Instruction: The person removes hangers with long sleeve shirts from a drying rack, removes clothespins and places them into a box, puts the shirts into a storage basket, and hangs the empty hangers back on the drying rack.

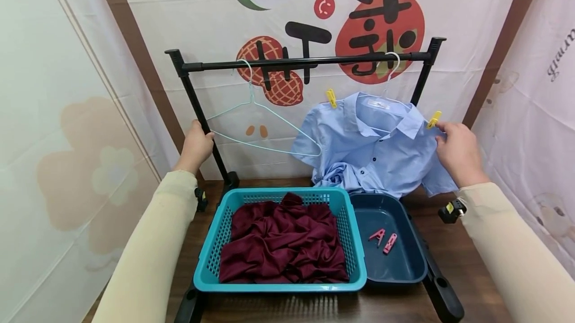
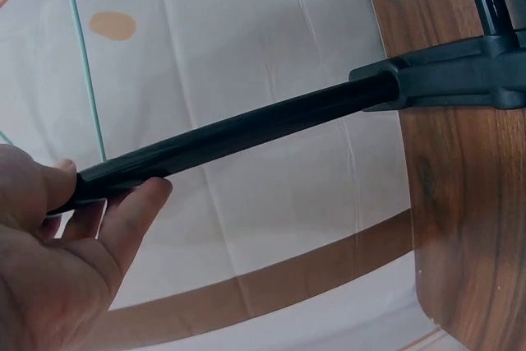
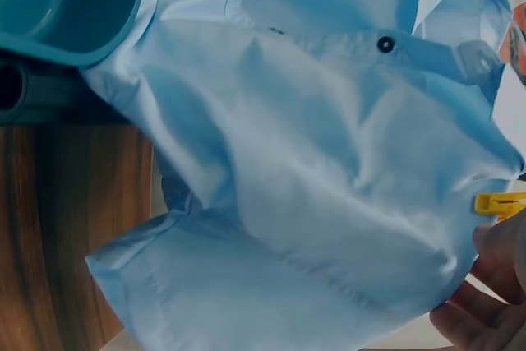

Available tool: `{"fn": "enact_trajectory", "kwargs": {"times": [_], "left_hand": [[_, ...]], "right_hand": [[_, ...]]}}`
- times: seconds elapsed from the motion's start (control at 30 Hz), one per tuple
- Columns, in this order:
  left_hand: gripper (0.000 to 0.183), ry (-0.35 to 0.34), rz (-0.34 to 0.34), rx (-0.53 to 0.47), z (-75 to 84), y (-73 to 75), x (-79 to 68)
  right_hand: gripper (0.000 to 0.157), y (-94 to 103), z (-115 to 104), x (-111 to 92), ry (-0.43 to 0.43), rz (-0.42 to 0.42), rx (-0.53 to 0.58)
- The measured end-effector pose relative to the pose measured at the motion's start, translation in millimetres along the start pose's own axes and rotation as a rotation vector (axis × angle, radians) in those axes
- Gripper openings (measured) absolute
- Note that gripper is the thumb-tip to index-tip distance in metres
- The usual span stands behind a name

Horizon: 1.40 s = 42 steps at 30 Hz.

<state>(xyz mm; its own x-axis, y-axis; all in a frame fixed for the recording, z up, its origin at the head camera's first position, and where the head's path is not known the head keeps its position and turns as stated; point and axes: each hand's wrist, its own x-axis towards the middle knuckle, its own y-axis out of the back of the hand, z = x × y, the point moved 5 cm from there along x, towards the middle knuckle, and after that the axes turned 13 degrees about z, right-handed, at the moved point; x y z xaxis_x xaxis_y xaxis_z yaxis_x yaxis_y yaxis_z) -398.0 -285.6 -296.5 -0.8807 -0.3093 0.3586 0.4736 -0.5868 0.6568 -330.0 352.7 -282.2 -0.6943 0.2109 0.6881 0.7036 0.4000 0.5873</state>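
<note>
My left hand [image 1: 196,147] grips the left post [image 2: 246,131] of a black clothes rack, its thumb and fingers bent round the tube. Beside it, a pale green hanger [image 1: 251,99] dangles bare from the rack's top bar [image 1: 296,62]. A light blue short-sleeved shirt [image 1: 382,156] hangs on a white hanger [image 1: 393,66] at the bar's right. Yellow clothespins sit on both its shoulders, one on the left [image 1: 331,98] and one on the right [image 1: 433,120]. Right at that second clothespin, my right hand [image 1: 462,152] pinches the shirt's shoulder edge.
A turquoise basket [image 1: 280,287] holding crumpled maroon cloth [image 1: 287,243] stands between the rack's feet. To its right is a dark blue tray [image 1: 404,263] with two pink clothespins, one open-sided [image 1: 378,236] and one flat [image 1: 390,243]. A printed curtain [image 1: 215,23] hangs behind.
</note>
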Motion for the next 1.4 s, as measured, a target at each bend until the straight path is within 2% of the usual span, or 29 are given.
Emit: {"fn": "enact_trajectory", "kwargs": {"times": [0.13, 0.37, 0.6, 0.8, 1.13, 1.4], "left_hand": [[0.048, 0.014, -0.004, 0.01, -2.1, -1.0, 0.5], [0.062, 0.023, -0.026, 0.018, -4.2, -3.5, 2.5], [0.066, 0.036, -0.048, 0.033, -6.1, -5.4, 4.2], [0.074, 0.056, -0.054, 0.062, -4.9, -6.4, 4.1], [0.078, 0.059, -0.064, 0.073, -7.3, -6.3, 3.2], [0.077, 0.046, -0.071, 0.068, -5.4, -8.2, 4.8]], "right_hand": [[0.029, 0.8, -4, 0, 0.054, 0.022, -0.025], [0.023, 0.6, -11, -1, 0.059, -0.04, -0.093], [0.021, 4.6, -18, 2, 0.083, -0.05, -0.136], [0.021, 15.0, -29, 7, 0.155, 0.01, -0.151], [0.02, 30.9, -44, 15, 0.16, 0.087, -0.148], [0.02, 37.6, -52, 3, 0.184, 0.086, -0.124]]}}
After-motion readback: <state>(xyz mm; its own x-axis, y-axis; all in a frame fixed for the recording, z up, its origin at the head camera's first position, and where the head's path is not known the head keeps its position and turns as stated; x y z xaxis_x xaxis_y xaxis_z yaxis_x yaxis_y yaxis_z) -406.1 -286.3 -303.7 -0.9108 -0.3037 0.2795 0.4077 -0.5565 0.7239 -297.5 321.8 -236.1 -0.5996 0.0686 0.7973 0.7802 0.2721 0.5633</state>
